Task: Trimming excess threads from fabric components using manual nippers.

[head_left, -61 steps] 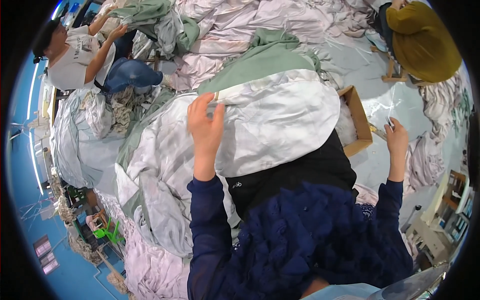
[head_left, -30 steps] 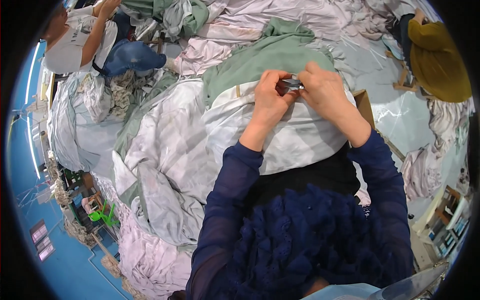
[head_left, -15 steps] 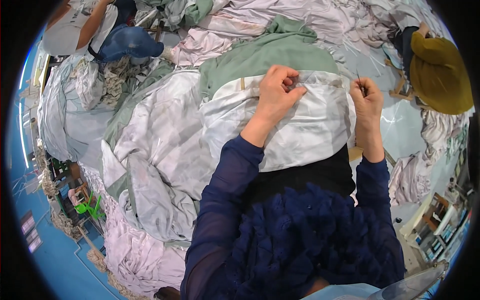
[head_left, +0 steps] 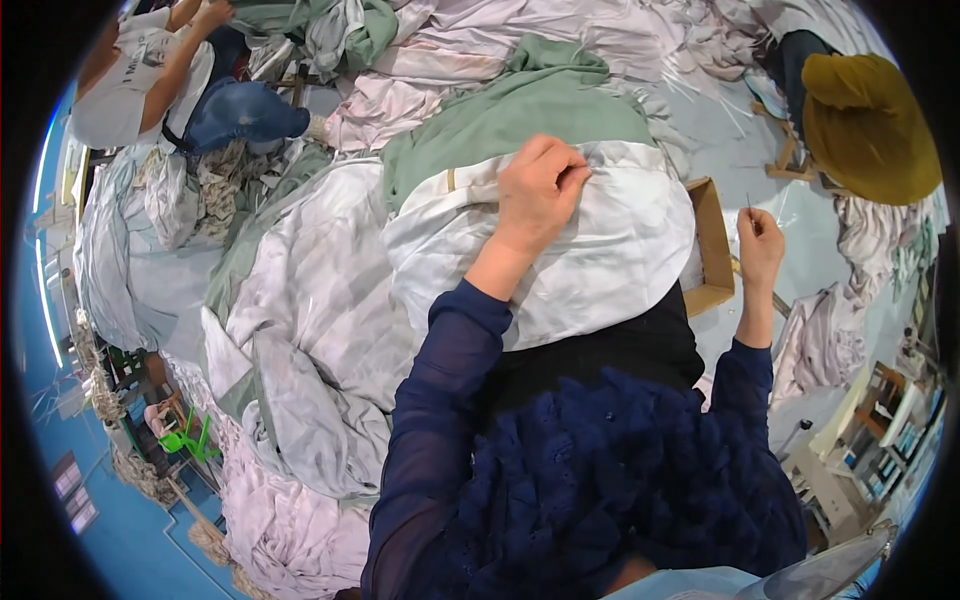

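A white-and-green cloth (head_left: 600,250) lies over my lap, its white side toward me and its green part (head_left: 560,115) spreading away at the far side. My left hand (head_left: 540,190) is closed in a pinch on the cloth near the seam between the white and green. Off to the right of the cloth, my right hand (head_left: 760,240) is closed around a thin, dark, needle-like tool (head_left: 749,202) whose tip points up. Its exact kind is too small to make out. A small tan tab (head_left: 450,179) sits on the white cloth left of my left hand.
Beside my lap on the right stands an open cardboard box (head_left: 712,240). Heaps of pale pink cloth (head_left: 440,50) and grey-white cloth (head_left: 320,270) surround me. One person in jeans (head_left: 240,110) sits at far left, another in a mustard garment (head_left: 870,130) at far right, near a wooden stool (head_left: 788,150).
My right hand has moved right and down, away from the cloth, with the thin tool still in it. The cardboard box has come into fuller view. My left hand keeps its pinch.
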Tool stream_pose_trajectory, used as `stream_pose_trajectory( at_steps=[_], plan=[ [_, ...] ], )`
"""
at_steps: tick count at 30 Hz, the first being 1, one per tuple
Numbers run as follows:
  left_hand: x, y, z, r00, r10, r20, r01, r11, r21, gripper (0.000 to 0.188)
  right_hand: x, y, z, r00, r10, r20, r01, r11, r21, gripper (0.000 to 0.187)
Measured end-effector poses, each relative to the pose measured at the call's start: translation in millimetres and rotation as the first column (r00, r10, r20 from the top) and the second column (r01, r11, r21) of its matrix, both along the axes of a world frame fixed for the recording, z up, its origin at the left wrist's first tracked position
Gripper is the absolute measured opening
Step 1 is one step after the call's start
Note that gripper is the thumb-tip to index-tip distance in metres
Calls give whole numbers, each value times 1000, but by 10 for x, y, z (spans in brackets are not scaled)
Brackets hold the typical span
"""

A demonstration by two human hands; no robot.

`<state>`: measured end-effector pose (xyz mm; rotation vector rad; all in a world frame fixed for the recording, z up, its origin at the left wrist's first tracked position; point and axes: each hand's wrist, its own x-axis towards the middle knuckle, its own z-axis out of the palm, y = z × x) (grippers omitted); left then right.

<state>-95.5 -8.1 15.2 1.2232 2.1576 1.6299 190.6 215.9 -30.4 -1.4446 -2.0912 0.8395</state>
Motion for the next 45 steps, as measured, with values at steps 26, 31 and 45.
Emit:
stream_pose_trajectory(
  at_steps=[26,31,45],
  plan=[
    [108,-86,-136,933,-29,359,-14,993,117,10,-1559,-921,661,787,488,-377,-514,857,37,15],
    [106,34,-9,986,27,163,-37,998,56,13,-1559,-916,651,787,493,-370,-519,854,34,15],
    [56,123,59,991,-46,-126,35,996,-86,10,-1577,-857,618,758,562,-332,-544,825,152,18]
  ],
)
